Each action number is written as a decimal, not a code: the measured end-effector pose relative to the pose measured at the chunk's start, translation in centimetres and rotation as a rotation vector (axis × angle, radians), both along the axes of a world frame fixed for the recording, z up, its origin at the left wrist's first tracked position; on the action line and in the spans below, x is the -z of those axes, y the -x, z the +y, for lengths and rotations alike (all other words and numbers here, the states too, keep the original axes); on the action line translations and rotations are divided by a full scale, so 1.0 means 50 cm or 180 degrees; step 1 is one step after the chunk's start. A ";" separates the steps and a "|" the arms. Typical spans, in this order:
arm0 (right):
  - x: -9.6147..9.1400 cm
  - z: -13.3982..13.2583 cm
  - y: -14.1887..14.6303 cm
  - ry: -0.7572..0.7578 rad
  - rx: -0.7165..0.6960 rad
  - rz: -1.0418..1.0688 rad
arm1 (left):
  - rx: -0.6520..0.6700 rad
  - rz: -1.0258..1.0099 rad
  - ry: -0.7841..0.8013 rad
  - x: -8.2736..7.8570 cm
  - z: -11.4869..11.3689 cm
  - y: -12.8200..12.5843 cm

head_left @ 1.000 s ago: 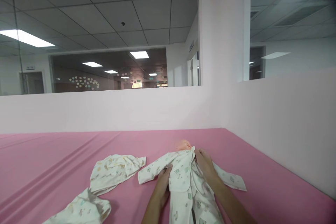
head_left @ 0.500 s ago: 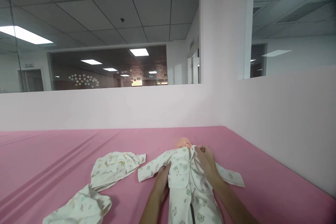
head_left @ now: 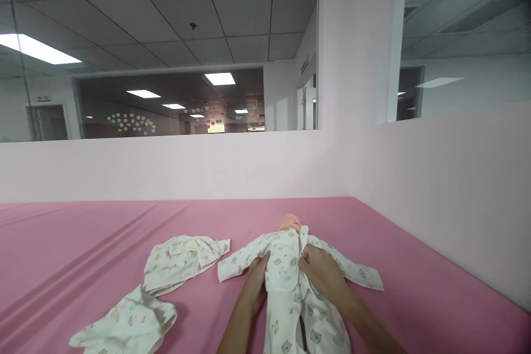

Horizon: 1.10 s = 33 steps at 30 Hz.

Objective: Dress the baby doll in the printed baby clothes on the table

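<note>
Currently my right fingers curl at the front edge of the shirt, gripping or not I cannot tell; my left fingers rest loosely extended against its side; it lies over the doll, on the pink surface.

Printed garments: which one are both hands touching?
The long-sleeved outfit, sleeves spread; the far crumpled garment and near crumpled garment lie untouched to its left.

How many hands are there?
2: the left hand is against the side of the outfit, and the right hand is at its front opening.
</note>
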State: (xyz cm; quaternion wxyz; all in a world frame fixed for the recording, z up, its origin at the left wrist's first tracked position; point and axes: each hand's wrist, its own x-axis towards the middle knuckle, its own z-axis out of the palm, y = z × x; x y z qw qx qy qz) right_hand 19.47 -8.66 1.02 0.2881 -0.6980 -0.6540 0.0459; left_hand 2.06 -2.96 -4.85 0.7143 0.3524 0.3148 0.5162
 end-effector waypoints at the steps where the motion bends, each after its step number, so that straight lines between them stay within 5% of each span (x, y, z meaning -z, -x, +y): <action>1: 0.000 0.002 0.000 -0.0016 0.0034 -0.0105 | -0.0033 0.0009 0.0023 0.002 0.001 0.000; 8: 0.002 0.006 -0.001 -0.0079 0.0173 -0.0207 | 0.0075 -0.0096 -0.0051 0.015 0.008 0.000; 23: 0.018 0.005 -0.009 -0.0401 -0.0392 0.2615 | -0.0050 0.0044 0.0008 -0.010 -0.010 -0.003; 33: 0.011 -0.011 -0.018 -0.0495 -0.0163 0.2605 | 0.0096 -0.0028 -0.0120 -0.009 -0.015 0.003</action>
